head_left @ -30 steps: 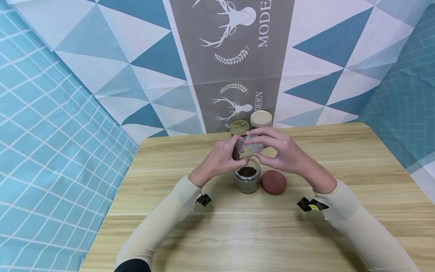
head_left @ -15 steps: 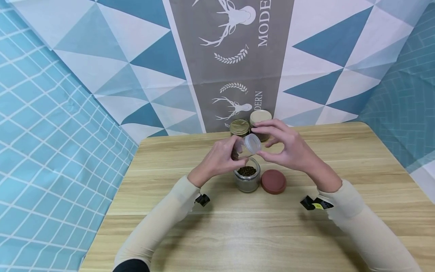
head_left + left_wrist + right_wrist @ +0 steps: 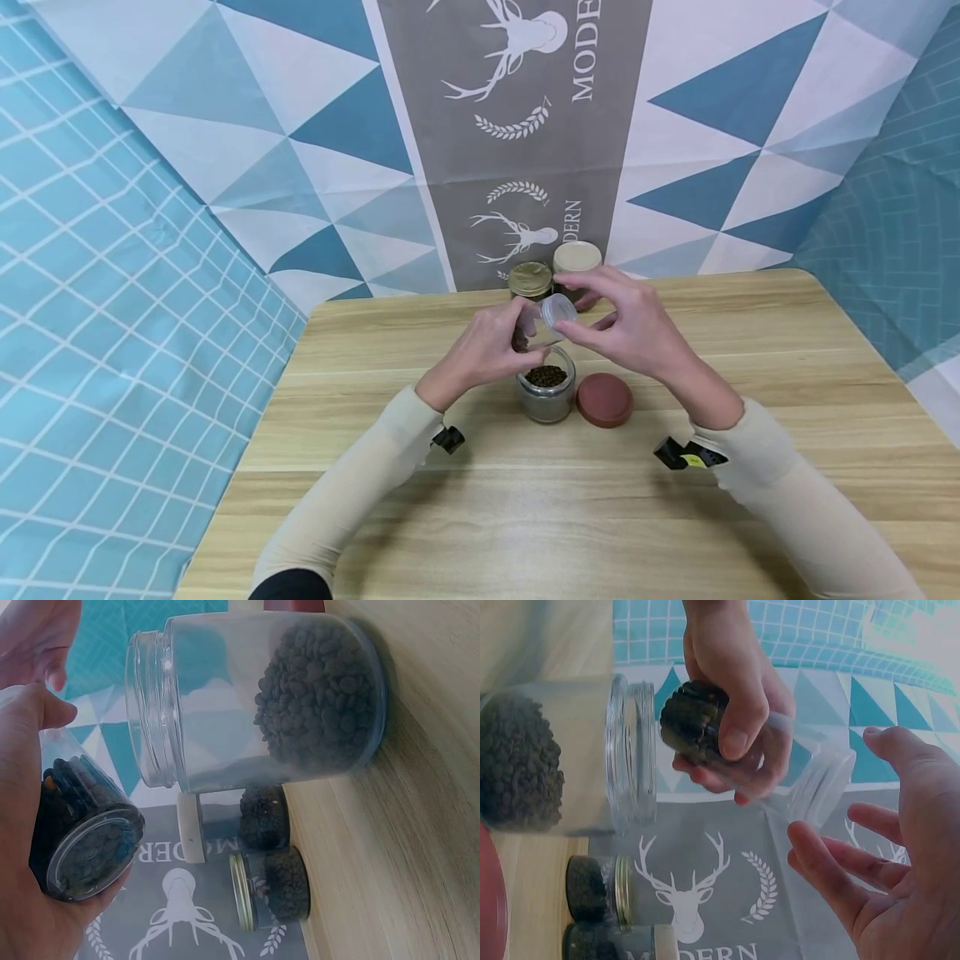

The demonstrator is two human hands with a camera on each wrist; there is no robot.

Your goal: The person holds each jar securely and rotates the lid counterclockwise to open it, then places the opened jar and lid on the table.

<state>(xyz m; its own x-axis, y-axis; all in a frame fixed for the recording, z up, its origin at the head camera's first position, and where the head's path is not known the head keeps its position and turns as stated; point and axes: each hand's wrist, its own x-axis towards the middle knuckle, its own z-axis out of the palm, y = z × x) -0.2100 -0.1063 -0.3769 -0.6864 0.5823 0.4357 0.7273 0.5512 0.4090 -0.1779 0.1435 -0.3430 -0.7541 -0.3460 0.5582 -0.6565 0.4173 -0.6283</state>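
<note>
- Hands: 2. Left hand (image 3: pixel 489 340): thumb and fingers clamped on the small jar (image 3: pixel 86 814). Right hand (image 3: pixel 630 325): thumb and fingers spread apart around the clear lid (image 3: pixel 559 310), the thumb tip close to its rim; contact cannot be told.
- Small jar: 1, held tilted above the table, at the far side of the large jar's mouth; its base points down and left, the capped end up and right. Smooth, clear, cylindrical; dark pieces gathered at the base.
- Large jar (image 3: pixel 546 406): 1, upright, uncapped, near side of the hands. Clear, thick-walled, ridged neck; partly filled with dark, rounded beans (image 3: pixel 322 690).
- Red lid (image 3: pixel 604 400): 1, flat disc lying just right of the large jar.
- Capped jars at the far edge: 2, upright, side by side. Left, gold-lid jar (image 3: pixel 277 889), metallic cap; right, cream-lid jar (image 3: pixel 232 821), matte cap. Both clear-walled with dark contents.
- Lids in total: 4 (clear, red, gold, cream).
- Table (image 3: pixel 480 525): 1, pale wood-grain surface, rounded far corners.
</note>
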